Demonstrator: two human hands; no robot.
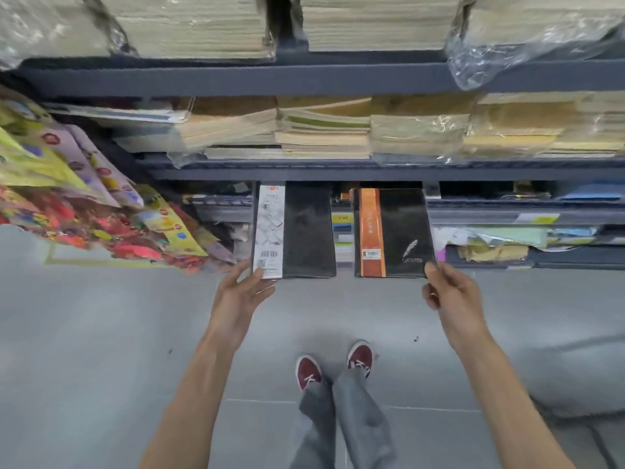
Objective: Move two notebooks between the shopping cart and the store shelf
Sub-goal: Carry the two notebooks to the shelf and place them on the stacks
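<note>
I have two black notebooks side by side, a narrow gap between them. The white-banded notebook (294,230) lies at 12 o'clock from my left hand (241,292), and the orange-banded notebook (394,231) at 12 o'clock from my right hand (449,296). Both long axes run 6 to 12, far ends up against the grey store shelf (338,172). I cannot tell if they sit under its rail or just before it.

Each hand pinches its near outer corner, thumb on top. The left fingers (260,291) spread loosely beneath, and the right ones curl under.

No shopping cart is in view, so I judge that travel along that 6–12 line decides the move. Wrapped exercise-book stacks (324,130) fill the tier above, and colourful packs (67,198) hang at 9 o'clock.
</note>
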